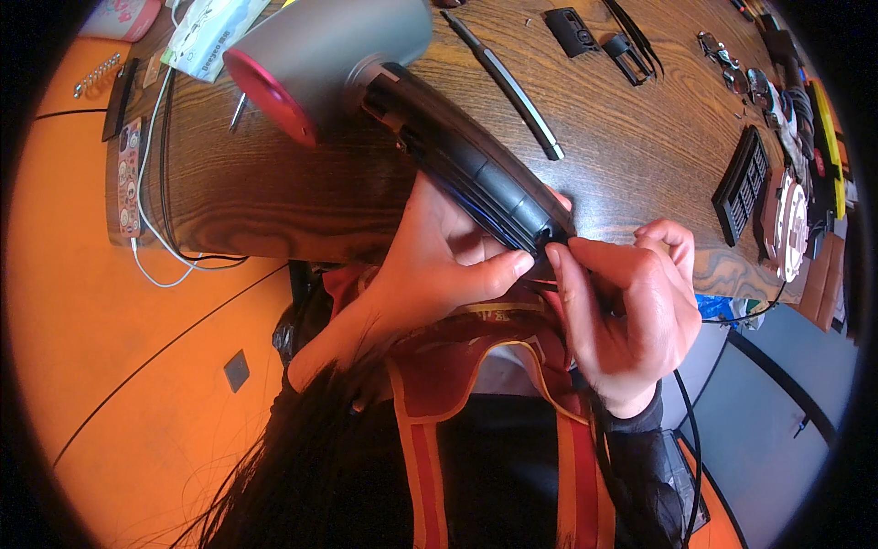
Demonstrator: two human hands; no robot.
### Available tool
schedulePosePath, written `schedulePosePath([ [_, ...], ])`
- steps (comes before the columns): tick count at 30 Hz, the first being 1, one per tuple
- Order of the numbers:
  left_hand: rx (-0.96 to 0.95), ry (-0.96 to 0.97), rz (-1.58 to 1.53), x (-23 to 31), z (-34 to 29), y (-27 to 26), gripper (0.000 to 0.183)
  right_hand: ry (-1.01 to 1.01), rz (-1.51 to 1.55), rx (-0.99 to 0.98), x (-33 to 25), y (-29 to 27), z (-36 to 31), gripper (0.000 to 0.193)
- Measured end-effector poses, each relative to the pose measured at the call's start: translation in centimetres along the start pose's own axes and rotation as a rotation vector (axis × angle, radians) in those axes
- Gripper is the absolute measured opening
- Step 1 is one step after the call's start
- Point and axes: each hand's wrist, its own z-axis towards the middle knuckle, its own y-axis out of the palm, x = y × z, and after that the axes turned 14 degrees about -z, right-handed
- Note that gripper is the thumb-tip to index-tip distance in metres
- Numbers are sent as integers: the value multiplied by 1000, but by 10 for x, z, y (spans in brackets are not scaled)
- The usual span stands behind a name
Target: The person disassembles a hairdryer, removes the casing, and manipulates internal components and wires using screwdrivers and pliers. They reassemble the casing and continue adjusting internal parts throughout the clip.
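A hair dryer lies tilted over the table, its grey barrel with a red end ring at the upper left. Its dark handle slants down toward me, with the inside exposed and dark wires running along it. My left hand is wrapped round the lower handle, thumb near its end. At that same end, my right hand has thumb and index finger pinched together. Whatever sits between those fingertips is too small and dark to make out.
A screwdriver lies beyond the handle. Small black parts and tweezers are at the back. On the right are a black grille-like piece and a round pale device. A power strip with cables sits at the left edge.
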Motion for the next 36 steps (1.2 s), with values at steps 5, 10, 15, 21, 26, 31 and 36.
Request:
schedulePosePath([
  [5, -31, 101, 27, -5, 1, -1, 51, 56, 160, -55, 4, -5, -1, 18],
  [10, -7, 107, -2, -6, 0, -2, 49, -28, 80, -4, 6, -1, -2, 17],
  [15, 5, 67, -16, -5, 0, -3, 51, -12, 172, -145, 8, -9, -3, 14],
  [21, -75, 65, -6, -2, 0, -4, 56, 91, 111, -117, 7, -11, -5, 14],
  [26, -78, 23, -18, 0, 1, -5, 52, 136, 88, -124, 6, -11, -1, 15],
  [31, -27, 15, -46, -1, 1, -4, 50, 60, -2, -92, 4, -7, 5, 18],
  [36, -62, 38, -39, -1, 1, -6, 50, 81, 118, -204, 2, -13, 10, 15],
])
